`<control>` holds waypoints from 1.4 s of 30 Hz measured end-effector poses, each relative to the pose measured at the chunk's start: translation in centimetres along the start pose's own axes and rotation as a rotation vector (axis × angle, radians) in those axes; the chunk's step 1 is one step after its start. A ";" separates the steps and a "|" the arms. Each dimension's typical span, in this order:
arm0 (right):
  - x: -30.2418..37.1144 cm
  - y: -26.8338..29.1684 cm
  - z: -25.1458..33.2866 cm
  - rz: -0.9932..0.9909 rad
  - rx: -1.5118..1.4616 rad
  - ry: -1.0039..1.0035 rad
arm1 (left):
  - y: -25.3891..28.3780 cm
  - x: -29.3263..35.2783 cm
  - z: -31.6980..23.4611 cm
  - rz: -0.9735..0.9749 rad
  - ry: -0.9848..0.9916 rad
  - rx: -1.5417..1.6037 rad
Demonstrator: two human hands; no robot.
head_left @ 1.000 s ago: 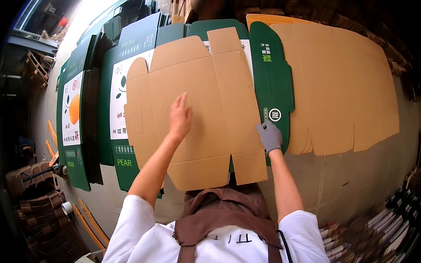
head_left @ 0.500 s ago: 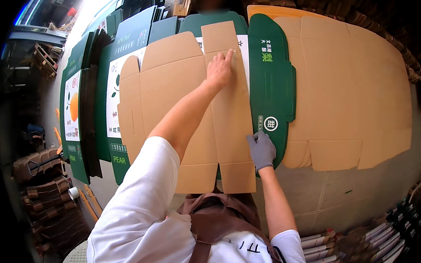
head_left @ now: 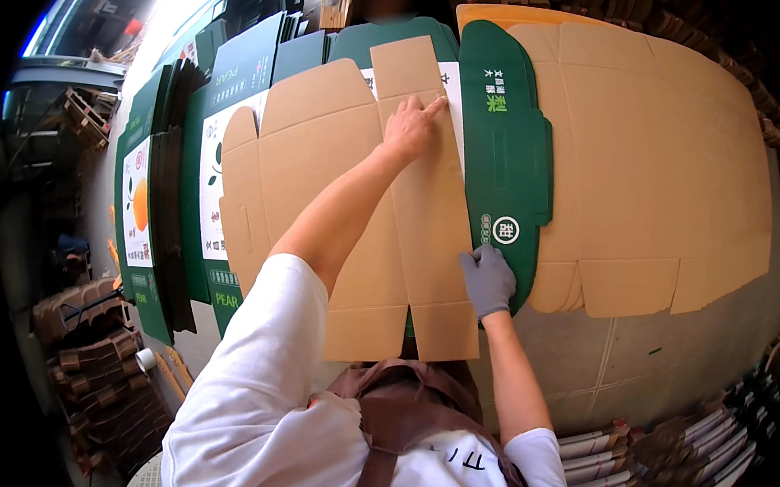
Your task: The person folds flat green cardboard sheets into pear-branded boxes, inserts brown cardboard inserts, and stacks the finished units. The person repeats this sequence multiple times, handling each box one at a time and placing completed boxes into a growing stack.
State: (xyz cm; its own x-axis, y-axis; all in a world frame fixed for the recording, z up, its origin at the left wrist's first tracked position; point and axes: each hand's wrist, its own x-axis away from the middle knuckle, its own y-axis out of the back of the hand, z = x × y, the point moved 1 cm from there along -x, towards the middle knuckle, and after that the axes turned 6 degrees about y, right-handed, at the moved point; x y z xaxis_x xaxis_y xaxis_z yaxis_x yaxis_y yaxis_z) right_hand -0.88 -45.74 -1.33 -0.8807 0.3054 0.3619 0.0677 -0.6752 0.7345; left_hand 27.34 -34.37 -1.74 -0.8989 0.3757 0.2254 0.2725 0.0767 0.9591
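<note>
An unfolded cardboard box blank (head_left: 320,202), plain brown side up, lies flat in front of me on a green printed blank (head_left: 504,161). My left hand (head_left: 412,126), bare, rests on the brown blank near its far flap. Its fingers are spread, one reaching to the blank's right edge. At the near right edge lies my right hand (head_left: 489,282) in a grey glove. The thumb touches the brown blank's edge while the other fingers rest over the green blank; both hands appear open. Part of the green blank is hidden beneath the brown one.
To the right lies a stack of brown cardboard blanks (head_left: 649,153). Green printed blanks (head_left: 144,199) stand stacked on the left. Bundled cardboard pieces (head_left: 96,377) sit on the floor at lower left, with more stacked pieces (head_left: 645,469) at lower right.
The fingers of my left hand have spread a little and the hand has shifted slightly. My right hand stays at the blank's edge. The whole view has moved a little.
</note>
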 end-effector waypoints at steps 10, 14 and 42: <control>0.0 -0.3 0.1 -0.040 0.033 -0.030 | 0.5 -0.4 0.7 0.093 -0.024 0.107; 0.1 -0.3 0.7 -0.030 0.009 -0.056 | 0.3 -0.9 2.1 0.078 0.035 0.184; 36.2 -24.0 -28.1 -0.542 -0.912 -0.870 | -46.3 35.5 -15.2 0.580 0.043 0.344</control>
State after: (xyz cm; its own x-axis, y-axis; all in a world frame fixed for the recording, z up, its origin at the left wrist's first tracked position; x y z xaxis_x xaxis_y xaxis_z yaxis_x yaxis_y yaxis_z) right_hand -47.53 -37.33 -22.04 -0.0993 0.7603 0.6420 -0.8150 -0.4323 0.3859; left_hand -22.36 -38.65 -35.53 -0.5847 0.4085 0.7009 0.8027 0.1661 0.5728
